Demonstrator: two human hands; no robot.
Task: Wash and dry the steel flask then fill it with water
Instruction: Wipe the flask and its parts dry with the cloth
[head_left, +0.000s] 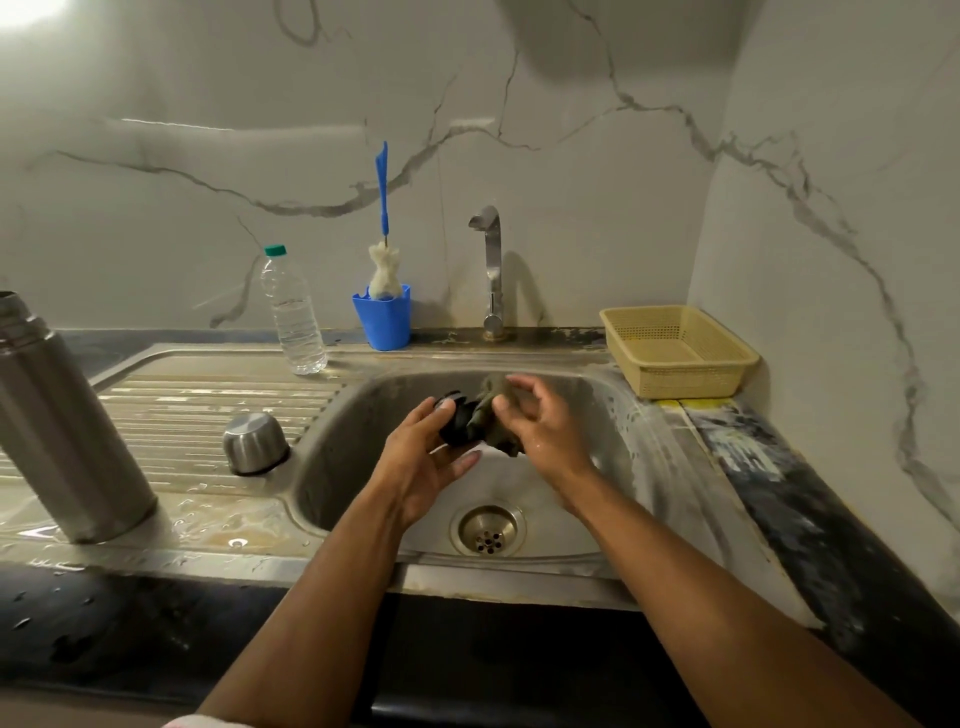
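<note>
Head view, one entry per item.

Left hand (428, 457): over the sink (613, 467), fingers curled round a small dark stopper (457, 423), probably the flask's inner plug.

Right hand (540, 423): pinches a drab scrub pad (491, 415) against the stopper.

Steel flask (57, 426): stands open-mouthed on the wet drainboard (208, 395), far left, well apart from both hands. Its steel cup lid (255, 442) sits upturned-base near the basin edge.

Risks, as judged: the wet stopper may slip from the left hand's grasp and drop toward the drain (487, 530); the flask, on a slick ribbed surface, may tip if knocked by an elbow.

Containers:
- Plastic bottle (293, 312), green cap, holds clear water almost to the shoulder.
- Blue cup (383, 322), holds a bottle brush (383, 228), handle up.
- Yellow basket (675, 348), right of the tap (491, 270); nothing seen in it.
- Sink basin: no standing water visible; tap shows no stream.
- Flask interior: cannot tell.
</note>
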